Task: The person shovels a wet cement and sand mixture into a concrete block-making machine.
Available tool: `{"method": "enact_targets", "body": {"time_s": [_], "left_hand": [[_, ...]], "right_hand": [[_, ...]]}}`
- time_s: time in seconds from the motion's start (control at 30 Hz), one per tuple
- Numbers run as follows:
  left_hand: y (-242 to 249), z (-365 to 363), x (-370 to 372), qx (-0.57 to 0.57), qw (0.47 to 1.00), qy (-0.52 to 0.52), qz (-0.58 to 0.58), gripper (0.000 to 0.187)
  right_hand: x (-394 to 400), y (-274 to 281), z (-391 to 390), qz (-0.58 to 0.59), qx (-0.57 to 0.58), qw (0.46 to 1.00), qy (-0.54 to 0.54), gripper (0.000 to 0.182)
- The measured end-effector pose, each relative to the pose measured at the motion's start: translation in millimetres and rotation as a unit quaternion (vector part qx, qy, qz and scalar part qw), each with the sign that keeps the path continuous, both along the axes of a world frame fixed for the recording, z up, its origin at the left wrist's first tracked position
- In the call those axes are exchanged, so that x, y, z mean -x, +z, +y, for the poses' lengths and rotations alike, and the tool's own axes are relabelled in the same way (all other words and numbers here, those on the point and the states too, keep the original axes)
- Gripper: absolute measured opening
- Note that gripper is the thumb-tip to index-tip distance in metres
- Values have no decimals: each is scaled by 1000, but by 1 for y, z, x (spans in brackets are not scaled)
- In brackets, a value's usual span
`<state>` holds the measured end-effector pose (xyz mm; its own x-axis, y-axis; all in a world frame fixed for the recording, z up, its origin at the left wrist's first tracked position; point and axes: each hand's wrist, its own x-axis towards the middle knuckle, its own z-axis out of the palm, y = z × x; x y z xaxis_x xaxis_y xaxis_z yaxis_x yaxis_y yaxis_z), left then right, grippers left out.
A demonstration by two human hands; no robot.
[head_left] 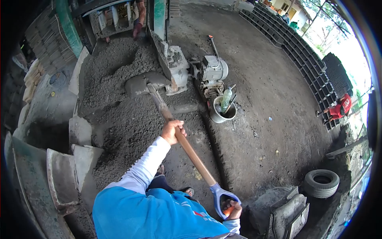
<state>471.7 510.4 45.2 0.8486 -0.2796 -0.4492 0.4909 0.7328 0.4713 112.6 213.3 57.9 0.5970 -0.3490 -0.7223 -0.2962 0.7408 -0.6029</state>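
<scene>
My left hand [173,132] is wrapped round the wooden shaft of a shovel [195,159], partway along it. At the lower end of the picture my right hand [233,209] grips the orange bar of the shovel's blue D-shaped handle. The grey, caked shovel blade [137,85] lies at the heap of damp, dark grey mix [119,71], beside the metal base of a machine [175,69]. Whether the blade carries any mix is hard to make out.
An electric motor [215,68] stands right of the machine, near a bucket [217,115] holding a bottle. Another person's gloved hand [137,29] is at the machine's top. Block stacks [294,51], a person in red [341,106] and a tyre [321,183] are to the right.
</scene>
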Motion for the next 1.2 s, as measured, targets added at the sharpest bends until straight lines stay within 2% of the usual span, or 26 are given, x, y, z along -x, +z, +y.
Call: {"method": "enact_targets", "body": {"time_s": [0.07, 0.17, 0.23, 0.3, 0.37, 0.43, 0.47, 0.5, 0.53, 0.6, 0.63, 0.67, 0.7, 0.73, 0.77, 0.8, 0.87, 0.9, 0.97, 1.0, 1.03, 1.07, 1.1, 1.2], "left_hand": [[-7, 28, -34, 6, 1000, -15, 1, 14], [-5, 76, -91, -50, 999, 0, -20, 14], [-4, 114, -137, -52, 998, -7, -45, 15], [-6, 156, -191, -66, 996, -3, -66, 15], [-9, 192, -245, -100, 989, 32, -103, 14], [7, 211, -282, -145, 980, 85, -108, 19], [19, 219, -293, -135, 985, 80, -73, 23], [26, 220, -300, -161, 972, 126, -113, 24], [37, 215, -306, -135, 976, 142, -91, 26], [97, 177, -256, -83, 989, 119, 13, 30], [104, 160, -238, -16, 994, 102, -23, 32], [106, 143, -216, 52, 994, 86, -54, 35], [114, 124, -189, 124, 989, 60, -61, 36], [125, 104, -162, 196, 977, 37, -69, 38], [131, 86, -138, 199, 975, 13, -101, 40], [136, 69, -118, 200, 971, -9, -134, 44], [134, 37, -87, 159, 973, -46, -164, 55], [131, 21, -73, 128, 969, -64, -200, 56], [135, -10, -45, 85, 962, -82, -246, 59], [135, -21, -33, 77, 943, -113, -303, 59], [136, -33, -24, 69, 933, -111, -335, 62], [137, -42, -15, 60, 922, -109, -367, 65], [139, -49, -8, 61, 913, -103, -389, 67], [146, -63, 5, 61, 892, -66, -443, 77]], "right_hand": [[-27, -13, 29, -8, 7, 1000, -8, 19], [-86, 2, 91, -11, -29, 999, -18, 12], [-127, -1, 128, -50, -20, 998, 24, 13], [-175, 12, 167, -82, -72, 992, 68, 16], [-220, 25, 202, -175, -93, 974, 113, 15], [-251, 62, 228, -198, 17, 964, 175, 23], [-262, 48, 219, -225, 103, 937, 248, 24], [-270, 68, 215, -231, 85, 928, 280, 25], [-274, 64, 202, -268, 112, 919, 265, 25], [-262, 99, 153, -316, 18, 921, 228, 23], [-253, 130, 129, -348, 11, 917, 194, 25], [-243, 143, 93, -385, 50, 902, 187, 27], [-234, 157, 61, -372, 217, 893, 132, 30], [-227, 177, 31, -361, 353, 853, 129, 33], [-220, 191, -1, -366, 451, 803, 131, 38], [-216, 201, -31, -359, 517, 773, 85, 39], [-214, 223, -77, -300, 638, 709, 8, 22], [-214, 239, -91, -309, 709, 633, -21, 17], [-225, 256, -144, -322, 735, 575, -159, 20], [-233, 283, -136, -366, 740, 519, -224, 23], [-238, 305, -159, -428, 780, 390, -238, 29], [-244, 332, -156, -507, 743, 374, -225, 33], [-248, 351, -213, -482, 790, 305, -225, 33], [-264, 434, -156, -608, 721, 269, -192, 32]]}}
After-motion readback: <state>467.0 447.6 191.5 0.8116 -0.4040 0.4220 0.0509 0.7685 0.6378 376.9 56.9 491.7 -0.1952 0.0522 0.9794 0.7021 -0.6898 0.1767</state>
